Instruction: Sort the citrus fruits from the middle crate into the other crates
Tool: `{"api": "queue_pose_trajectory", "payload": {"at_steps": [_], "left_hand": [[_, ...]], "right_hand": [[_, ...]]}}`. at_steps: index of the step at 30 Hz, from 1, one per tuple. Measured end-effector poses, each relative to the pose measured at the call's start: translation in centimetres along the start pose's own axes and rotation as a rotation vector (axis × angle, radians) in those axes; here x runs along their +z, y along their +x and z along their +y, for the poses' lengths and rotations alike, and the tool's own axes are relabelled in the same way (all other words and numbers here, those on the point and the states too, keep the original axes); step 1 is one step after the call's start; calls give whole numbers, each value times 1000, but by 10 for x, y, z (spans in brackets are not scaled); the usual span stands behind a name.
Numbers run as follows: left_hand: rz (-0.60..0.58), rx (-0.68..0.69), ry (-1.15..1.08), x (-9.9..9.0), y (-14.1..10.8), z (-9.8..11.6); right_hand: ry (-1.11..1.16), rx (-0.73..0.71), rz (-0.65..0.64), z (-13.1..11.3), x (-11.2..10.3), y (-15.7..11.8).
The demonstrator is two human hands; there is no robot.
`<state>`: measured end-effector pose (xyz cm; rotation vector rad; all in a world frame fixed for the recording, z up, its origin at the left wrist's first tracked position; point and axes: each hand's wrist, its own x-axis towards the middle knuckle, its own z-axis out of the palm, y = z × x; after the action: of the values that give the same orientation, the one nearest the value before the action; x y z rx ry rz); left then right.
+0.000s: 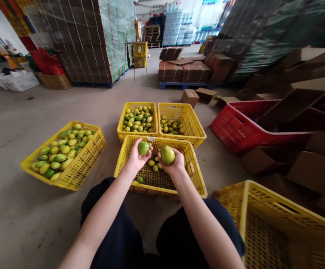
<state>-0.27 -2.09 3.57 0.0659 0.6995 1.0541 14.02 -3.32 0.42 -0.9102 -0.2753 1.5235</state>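
One illegible white label (151, 139) marks the crate (198, 171) beneath both hands (138, 158) (177, 161).

Stretching out as bare grey floor (47, 106), carrying many things.
Bearing a front yellow crate (200, 179), with a side-by-side pair of yellow crates (197, 129) just beyond; supporting a left yellow crate (88, 162) set apart, a red crate (232, 130) on the right, a small cardboard box (189, 98) near a blue pallet (173, 85), and, farther off at left, a white crate (22, 83).
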Motion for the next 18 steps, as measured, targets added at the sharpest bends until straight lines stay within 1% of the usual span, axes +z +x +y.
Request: {"api": "queue_pose_trajectory", "payload": {"at_steps": [4,7,9,11,14,18], "left_hand": [[-34,19,23,-1,2,-2],[-51,66,12,-1,1,-3],[-53,79,-25,1,0,-3],[-24,90,-61,3,-2,-2],[29,70,-62,5,-4,0],[-18,-3,-21,4,-3,-1]], "right_hand": [[137,211,212,-5,8,-5],[162,206,269,-8,15,-11],[153,169,279,-10,18,-14],[155,154,285,-11,19,-15],[156,200,256,-11,18,-16],[135,278,169,-10,15,-13]]}}
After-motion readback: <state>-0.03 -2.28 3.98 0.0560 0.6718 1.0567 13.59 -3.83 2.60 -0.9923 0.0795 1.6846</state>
